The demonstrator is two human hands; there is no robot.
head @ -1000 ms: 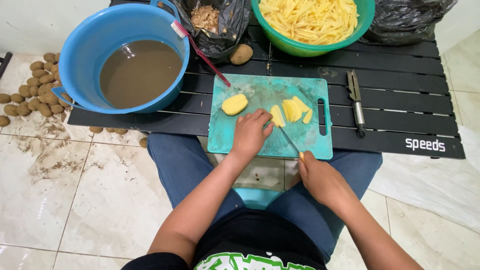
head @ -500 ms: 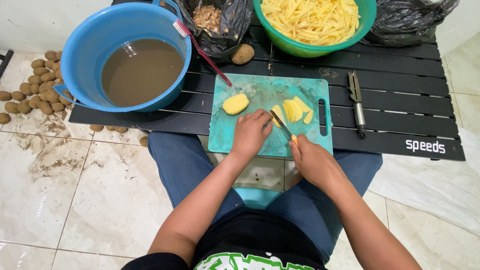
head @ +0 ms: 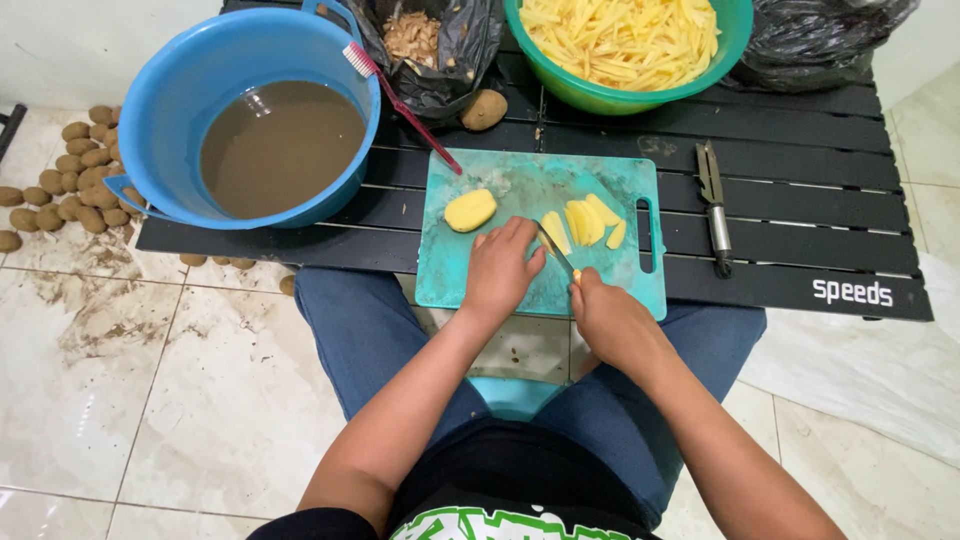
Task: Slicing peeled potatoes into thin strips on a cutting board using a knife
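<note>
Hands: left hand [head: 500, 268] presses fingers down on a potato piece [head: 553, 231] at mid-frame; right hand [head: 610, 318] has its grip closed around the handle of a knife [head: 556, 252].
Knife: thin blade slants up and left from the right hand, its tip between the left fingertips and the held piece.
Cutting board: teal cutting board [head: 520, 190] lies on the black slatted tabletop [head: 800, 220], its near edge over the person's lap.
Potato slices: fanned yellow slices [head: 590, 219] lie just right of the blade, near the board's handle slot.
Peeled half: one peeled potato half [head: 470, 210] rests on the board's left part, apart from the hands.
Blue basin: blue basin [head: 180, 90] of brown water sits at upper left, with a toothbrush [head: 395, 95] leaning on its rim.
Green bowl: green bowl [head: 640, 95] of cut potato sticks stands at top centre.
Peeler: metal peeler [head: 713, 205] lies at right on the tabletop.
Floor: unpeeled potatoes [head: 70, 180] are heaped at far left.
</note>
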